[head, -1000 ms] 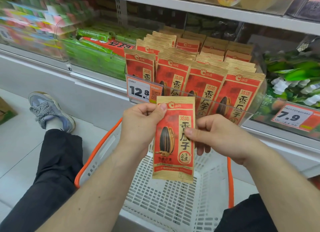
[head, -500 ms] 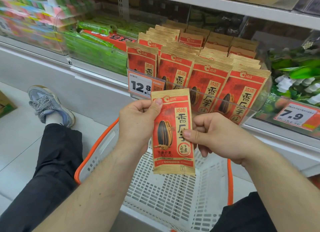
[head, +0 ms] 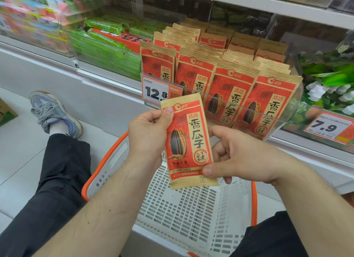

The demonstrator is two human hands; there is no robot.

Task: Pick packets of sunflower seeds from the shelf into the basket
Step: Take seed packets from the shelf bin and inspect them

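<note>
A red and gold packet of sunflower seeds (head: 188, 140) hangs upright above the white basket (head: 183, 214) with orange rim. My left hand (head: 147, 136) pinches its upper left edge, thumb on the front. My right hand (head: 241, 155) pinches its lower right corner between thumb and fingers. Behind it, several rows of the same packets (head: 235, 84) stand in a clear bin on the shelf.
A 12.8 price tag (head: 156, 93) is clipped to the bin front. Green packs (head: 107, 46) fill the bin to the left, green and white packs (head: 329, 84) the one to the right. My legs in black trousers flank the basket; a shoe (head: 51, 113) rests on the floor.
My right hand has slid down from the packet's middle right edge to its lower right corner. The packet has tilted slightly, its top leaning left.
</note>
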